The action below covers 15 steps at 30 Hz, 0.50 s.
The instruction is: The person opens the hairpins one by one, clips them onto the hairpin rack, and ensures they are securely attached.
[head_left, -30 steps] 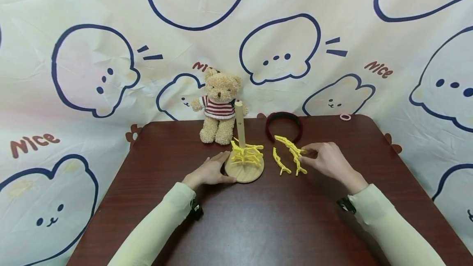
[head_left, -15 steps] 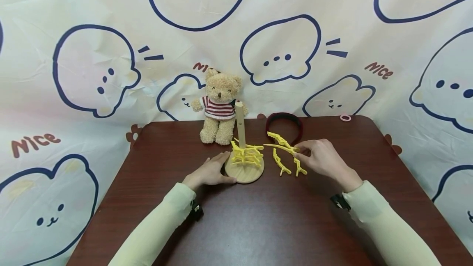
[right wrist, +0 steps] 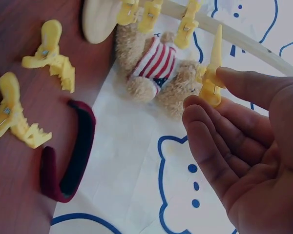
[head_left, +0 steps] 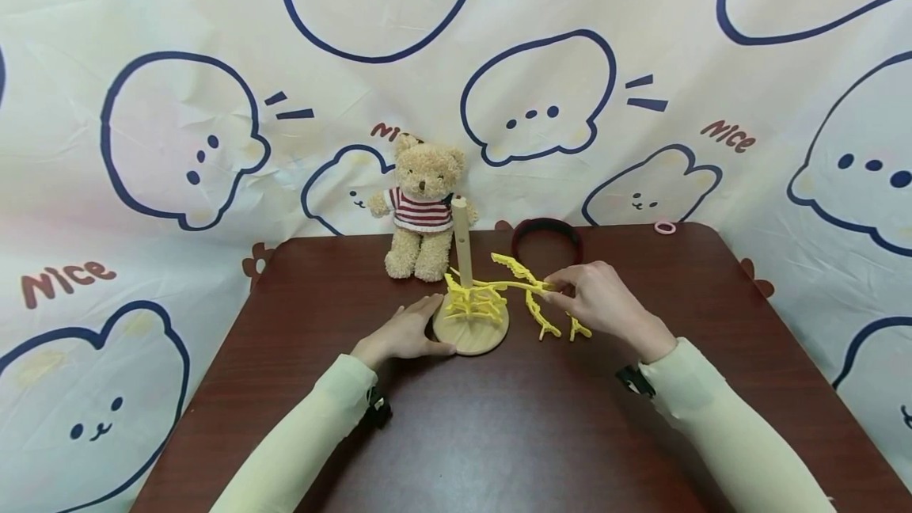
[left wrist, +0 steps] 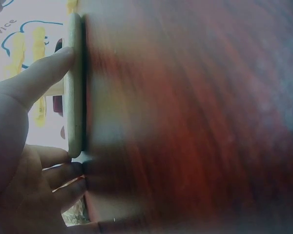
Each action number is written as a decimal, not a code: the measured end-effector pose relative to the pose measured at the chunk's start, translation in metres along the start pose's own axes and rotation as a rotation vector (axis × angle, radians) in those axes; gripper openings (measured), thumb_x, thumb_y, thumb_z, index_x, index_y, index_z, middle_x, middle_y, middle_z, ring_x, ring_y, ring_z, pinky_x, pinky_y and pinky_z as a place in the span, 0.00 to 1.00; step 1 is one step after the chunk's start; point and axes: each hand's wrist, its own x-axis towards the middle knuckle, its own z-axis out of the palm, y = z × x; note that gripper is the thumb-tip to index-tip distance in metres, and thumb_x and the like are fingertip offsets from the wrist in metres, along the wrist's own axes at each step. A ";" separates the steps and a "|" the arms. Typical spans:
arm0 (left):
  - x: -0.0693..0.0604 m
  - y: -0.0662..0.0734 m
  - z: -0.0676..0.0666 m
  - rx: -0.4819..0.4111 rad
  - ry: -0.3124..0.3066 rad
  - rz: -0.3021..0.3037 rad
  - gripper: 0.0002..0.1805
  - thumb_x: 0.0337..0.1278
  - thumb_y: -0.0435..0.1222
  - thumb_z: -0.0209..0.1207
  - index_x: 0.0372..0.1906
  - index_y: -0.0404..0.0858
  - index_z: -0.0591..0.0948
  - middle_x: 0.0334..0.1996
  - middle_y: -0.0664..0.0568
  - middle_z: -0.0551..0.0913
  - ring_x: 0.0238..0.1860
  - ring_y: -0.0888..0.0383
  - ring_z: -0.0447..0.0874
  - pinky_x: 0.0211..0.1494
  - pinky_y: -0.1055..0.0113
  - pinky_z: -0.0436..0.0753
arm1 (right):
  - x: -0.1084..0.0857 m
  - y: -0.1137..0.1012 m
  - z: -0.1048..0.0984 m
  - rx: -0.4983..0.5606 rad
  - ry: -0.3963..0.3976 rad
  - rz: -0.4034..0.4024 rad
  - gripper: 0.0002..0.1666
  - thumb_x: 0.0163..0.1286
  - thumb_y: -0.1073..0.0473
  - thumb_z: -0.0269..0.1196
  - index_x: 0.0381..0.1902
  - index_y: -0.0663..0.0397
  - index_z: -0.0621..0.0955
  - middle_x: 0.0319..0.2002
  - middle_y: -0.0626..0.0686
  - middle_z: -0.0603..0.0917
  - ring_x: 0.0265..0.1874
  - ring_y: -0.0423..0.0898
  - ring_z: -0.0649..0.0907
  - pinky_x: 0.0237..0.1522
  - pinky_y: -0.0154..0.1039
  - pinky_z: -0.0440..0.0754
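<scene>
The left hand (head_left: 404,332) grips the near left rim of a round wooden base (head_left: 470,341); in the left wrist view its thumb lies against the base's edge (left wrist: 75,107). From the base rises a wooden post (head_left: 463,244), with several yellow branching clips (head_left: 476,301) around its lower part. To the right, the right hand (head_left: 604,298) pinches a yellow clip (right wrist: 212,88) between thumb and fingers. One long arm of that clip reaches left, its tip overlapping the clips at the post; whether they touch I cannot tell. Two loose yellow clips (head_left: 545,324) (right wrist: 51,56) lie on the table.
Behind the post a teddy bear (head_left: 423,208) in a striped shirt sits at the table's back edge. A dark red headband (head_left: 549,223) lies behind the loose clips, and a small pink ring (head_left: 665,228) at the back right. A printed cloth (head_left: 356,101) hangs behind.
The right hand has moved left and slightly up with the yellow clip, whose arm has swung out toward the post. Its grip stays the same. The left hand has not moved.
</scene>
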 end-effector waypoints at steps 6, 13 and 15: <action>0.000 -0.001 0.001 -0.008 0.002 -0.002 0.61 0.50 0.65 0.66 0.80 0.39 0.51 0.80 0.43 0.55 0.81 0.46 0.50 0.79 0.39 0.51 | 0.007 -0.008 0.002 0.006 -0.007 -0.030 0.11 0.64 0.51 0.71 0.42 0.48 0.90 0.32 0.44 0.90 0.24 0.35 0.78 0.28 0.33 0.76; -0.001 0.001 0.000 -0.014 -0.010 -0.012 0.61 0.51 0.64 0.66 0.81 0.39 0.50 0.80 0.44 0.53 0.81 0.46 0.49 0.79 0.39 0.50 | 0.017 -0.014 0.005 -0.006 -0.006 -0.075 0.11 0.65 0.52 0.70 0.41 0.50 0.90 0.35 0.47 0.91 0.25 0.36 0.80 0.30 0.34 0.79; -0.001 0.001 0.000 -0.013 -0.010 -0.010 0.61 0.51 0.64 0.66 0.81 0.39 0.50 0.80 0.43 0.53 0.81 0.46 0.49 0.79 0.38 0.50 | 0.021 -0.017 0.006 -0.007 -0.010 -0.082 0.11 0.65 0.52 0.70 0.41 0.51 0.90 0.36 0.47 0.91 0.25 0.36 0.80 0.31 0.34 0.79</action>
